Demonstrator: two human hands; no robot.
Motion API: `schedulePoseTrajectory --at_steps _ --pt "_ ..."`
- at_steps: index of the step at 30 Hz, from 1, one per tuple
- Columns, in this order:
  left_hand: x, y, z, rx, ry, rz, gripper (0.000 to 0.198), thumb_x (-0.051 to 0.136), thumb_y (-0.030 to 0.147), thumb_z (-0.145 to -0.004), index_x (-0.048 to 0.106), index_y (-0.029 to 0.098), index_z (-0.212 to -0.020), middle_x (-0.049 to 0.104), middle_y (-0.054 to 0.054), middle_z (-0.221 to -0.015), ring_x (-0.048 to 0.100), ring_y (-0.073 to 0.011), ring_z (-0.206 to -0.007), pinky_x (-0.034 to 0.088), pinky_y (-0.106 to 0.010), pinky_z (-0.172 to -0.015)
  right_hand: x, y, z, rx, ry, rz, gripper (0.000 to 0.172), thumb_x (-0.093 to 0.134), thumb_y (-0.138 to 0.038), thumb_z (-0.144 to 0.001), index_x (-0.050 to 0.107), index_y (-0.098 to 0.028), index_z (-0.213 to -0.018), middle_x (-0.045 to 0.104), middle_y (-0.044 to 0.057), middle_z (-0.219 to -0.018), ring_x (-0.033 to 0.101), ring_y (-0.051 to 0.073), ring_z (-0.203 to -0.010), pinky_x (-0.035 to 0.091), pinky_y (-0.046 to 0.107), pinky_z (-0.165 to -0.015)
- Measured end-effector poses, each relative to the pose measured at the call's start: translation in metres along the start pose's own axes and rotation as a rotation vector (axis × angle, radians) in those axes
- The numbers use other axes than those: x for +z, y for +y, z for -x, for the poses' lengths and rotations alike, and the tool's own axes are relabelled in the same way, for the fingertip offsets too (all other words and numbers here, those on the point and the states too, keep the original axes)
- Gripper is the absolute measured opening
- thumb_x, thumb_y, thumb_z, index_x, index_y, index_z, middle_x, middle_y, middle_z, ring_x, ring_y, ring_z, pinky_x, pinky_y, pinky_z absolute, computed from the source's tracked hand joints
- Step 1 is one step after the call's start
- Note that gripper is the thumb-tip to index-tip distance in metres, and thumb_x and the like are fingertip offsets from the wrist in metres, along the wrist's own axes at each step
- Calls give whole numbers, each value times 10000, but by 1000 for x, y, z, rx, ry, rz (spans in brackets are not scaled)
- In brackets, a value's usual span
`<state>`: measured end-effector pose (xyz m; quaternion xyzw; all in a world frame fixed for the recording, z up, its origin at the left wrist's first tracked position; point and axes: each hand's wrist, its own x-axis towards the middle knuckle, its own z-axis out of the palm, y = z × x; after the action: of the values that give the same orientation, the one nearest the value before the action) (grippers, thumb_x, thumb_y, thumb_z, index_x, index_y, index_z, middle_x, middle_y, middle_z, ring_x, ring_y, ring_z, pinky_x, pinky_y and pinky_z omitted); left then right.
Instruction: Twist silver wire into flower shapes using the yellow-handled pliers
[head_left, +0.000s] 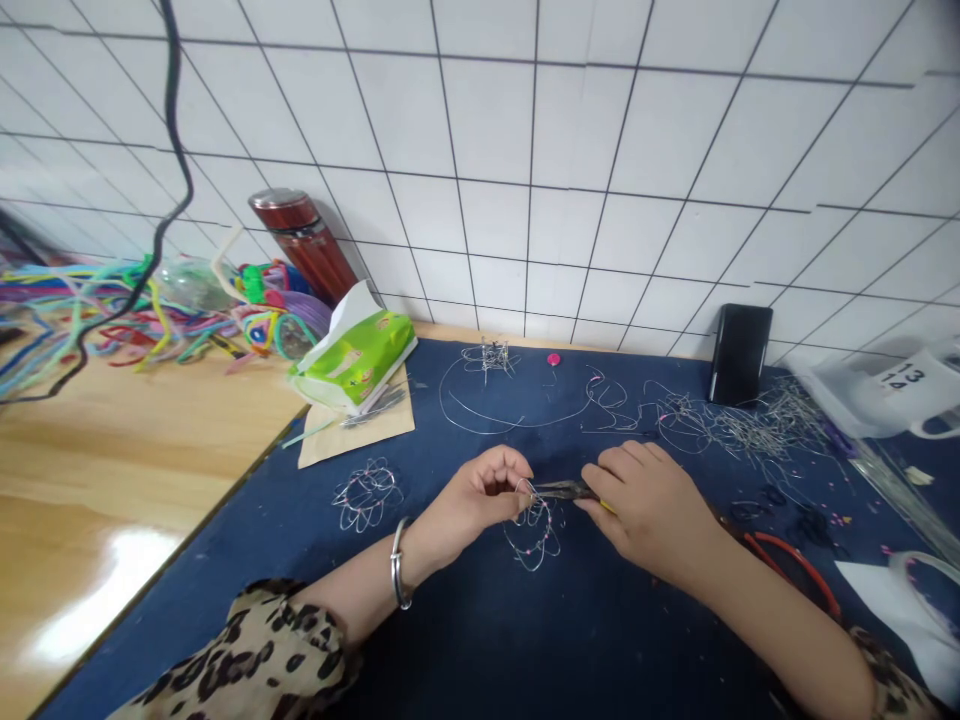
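Observation:
Between thumb and fingers, my left hand [491,490] pinches a looped wire piece [536,545] strung with small pink beads. The loops hang below the fingertips. My right hand [645,505] is wrapped round a pair of pliers [566,490], whose yellow grip shows a little under the palm. The plier jaws point left and meet the wire at my left fingertips; whether they are clamped on it I cannot tell. Left of my left wrist, a similar beaded wire piece [367,495] lies on the dark blue mat [457,640].
A tangle of thin wires [757,425] spreads at the right, beside a black phone [740,355] leaning on the wall. Red-handled tool [799,565] lies near my right forearm. Green tissue pack [356,360], red flask [304,240] and colourful pipe cleaners [142,310] stand left. A white mug [919,385] is far right.

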<state>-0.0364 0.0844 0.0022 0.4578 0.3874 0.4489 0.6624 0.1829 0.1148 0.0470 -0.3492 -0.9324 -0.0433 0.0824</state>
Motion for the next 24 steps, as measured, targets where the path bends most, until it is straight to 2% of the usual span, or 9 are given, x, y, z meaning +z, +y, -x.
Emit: schedulePoseTrajectory --at_steps 10,18,24 --pt "2 -3 1 34 18 -98 161 575 57 -745 527 148 -868 536 25 -734 457 -74 -623 350 -207 -576 -6 -8 0 4 13 95 178 457 -298 -864 579 -176 -906 527 64 -808 412 205 -784 267 344 -710" --pt "1 -2 0 31 31 -102 143 580 64 -746 530 145 -853 538 22 -734 453 -72 -623 342 -202 -569 -9 -2 2 56 55 86 184 453 -309 -867 577 -179 -907 533 62 -814 419 204 -794 271 341 -714" --pt "1 -3 0 33 54 -110 165 583 56 -736 527 149 -861 552 21 -737 460 -69 -613 348 -201 -567 -11 -10 3 19 -4 35 143 487 -319 -846 567 -201 -838 525 41 -780 409 193 -758 263 332 -697"
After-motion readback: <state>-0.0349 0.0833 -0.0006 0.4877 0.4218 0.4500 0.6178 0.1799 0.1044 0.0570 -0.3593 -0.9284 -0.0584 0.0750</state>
